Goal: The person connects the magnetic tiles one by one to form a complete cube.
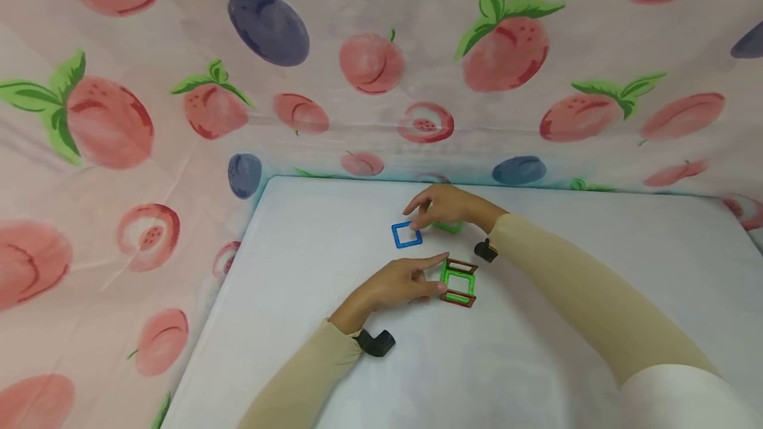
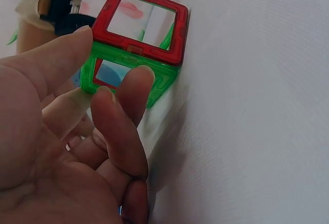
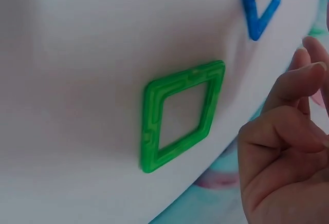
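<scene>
My left hand point(image 1: 396, 282) holds a small structure of magnetic tiles, its thumb and index finger at the two red sides. In the left wrist view, a red square tile frame point(image 2: 177, 34) adjoins green frames point(image 2: 123, 54). The head view shows the structure standing on the table with its red panels point(image 1: 457, 300) raised at front and back. Farther back, my right hand point(image 1: 447, 206) hovers with loosely bent fingers, its fingertips by a loose blue square tile point(image 1: 410, 244). Partly beneath that hand lies a loose green square tile point(image 1: 448, 228), seen whole in the right wrist view point(image 3: 152, 121).
A white table point(image 1: 322, 237) carries all the tiles. Fruit-printed cloth point(image 1: 369, 118) hangs behind it and along the left side. Black wrist mounts point(image 1: 378, 343) sit on both forearms.
</scene>
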The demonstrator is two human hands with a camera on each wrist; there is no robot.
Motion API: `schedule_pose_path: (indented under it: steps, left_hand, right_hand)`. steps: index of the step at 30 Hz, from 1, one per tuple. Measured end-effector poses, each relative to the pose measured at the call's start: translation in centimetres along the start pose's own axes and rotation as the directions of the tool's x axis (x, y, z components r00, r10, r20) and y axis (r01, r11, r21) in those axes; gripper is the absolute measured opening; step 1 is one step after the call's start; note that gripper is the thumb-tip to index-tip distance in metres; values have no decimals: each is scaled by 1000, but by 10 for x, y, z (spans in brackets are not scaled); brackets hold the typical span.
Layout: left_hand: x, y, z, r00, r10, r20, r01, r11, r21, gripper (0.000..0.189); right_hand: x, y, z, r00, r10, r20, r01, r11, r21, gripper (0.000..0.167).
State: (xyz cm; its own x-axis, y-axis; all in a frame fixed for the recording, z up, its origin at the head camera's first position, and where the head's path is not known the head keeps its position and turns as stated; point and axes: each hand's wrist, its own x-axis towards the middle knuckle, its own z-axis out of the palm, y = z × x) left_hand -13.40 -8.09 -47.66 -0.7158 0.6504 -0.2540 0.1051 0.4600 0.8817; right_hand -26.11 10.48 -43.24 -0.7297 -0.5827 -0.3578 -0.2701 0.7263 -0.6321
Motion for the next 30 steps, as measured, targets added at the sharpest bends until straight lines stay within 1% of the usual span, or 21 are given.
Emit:
schedule_pose_path:
  steps: [4,9,15,19,23,27,30]
  left_hand:
    - [0,0,1,1000,9,4,-9,1000,-12,63]
    - [-1,1,2,1000,6,-3,-6,1000,-9,63]
    - [-2,1,1,1000,8,-12,-8,1000,-4,63]
    - [-2,2,1,1000,10,-15,-10,1000,0,63]
    - [-2,3,1,1000,4,-16,-4,1000,-5,63]
    - [-1,2,1,1000,-3,-14,3,1000,-7,62]
    - [-1,2,1,1000,-14,-18,14,1000,-2,63]
  right_hand:
    - [14,1,6,999,15,35,-13,998,-63,40]
    - [22,2,13,996,56,68,-46,989,-140,40]
    - [26,-1,16,997,51,51,-41,982,-184,39]
    - [26,-2,15,999,29,46,-18,973,-230,38]
    - [24,0,14,999,23,35,-13,965,-263,38]
    - [20,4,11,1000,25,18,-20,968,-249,35]
    - [15,9,8,1000,10,3,-10,982,-191,30]
